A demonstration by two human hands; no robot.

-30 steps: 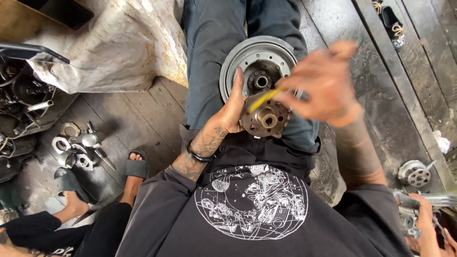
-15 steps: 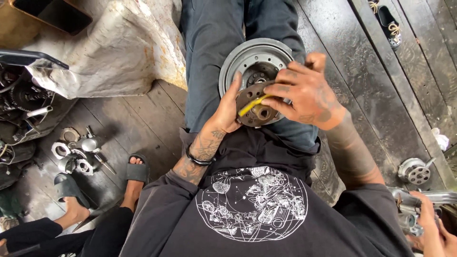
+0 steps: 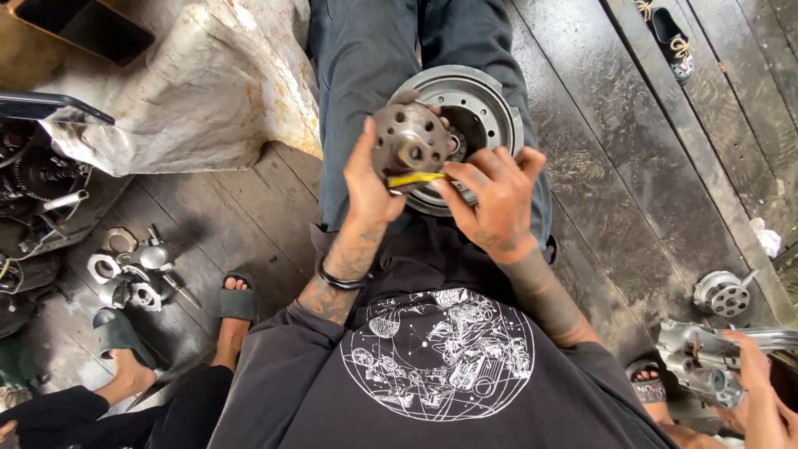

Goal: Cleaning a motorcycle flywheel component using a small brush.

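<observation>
— Fingers first? Left hand [image 3: 371, 179] clamped round the rim of a round, rusty-brown metal hub with a ring of drilled holes and a centre bore [image 3: 409, 143], thumb on the near edge, fingertips wrapped over the far edge. Held up just above the lap, face tilted toward the camera.

— And the right hand [image 3: 495, 199]? Pinched shut on a slim yellow-handled tool [image 3: 418, 178], laid across the lower edge of the hub, tip touching the metal.

— Behind that? A larger grey cast-metal drum with a ring of holes inside [image 3: 480, 108], resting on the dark trousers [image 3: 366, 66], partly hidden by the hub.

— Handling of the hub? Likely heavy for its size, rigid, probably greasy or gritty on the face, so slippery under a light pinch. Best gripped at the rim, as now, or with a finger hooked through the bore. No risk of bending; a drop onto a foot the real hazard.

— Further out? Dark, stained wooden floorboards [image 3: 632, 150]. To the left, small silvery metal parts scattered on the boards [image 3: 125, 270] beside a sandalled foot [image 3: 237, 303]. Bottom right, another person's hands [image 3: 761, 391] on a bright silver metal part [image 3: 698, 357]; near them a small grey finned metal cylinder [image 3: 721, 293].
</observation>
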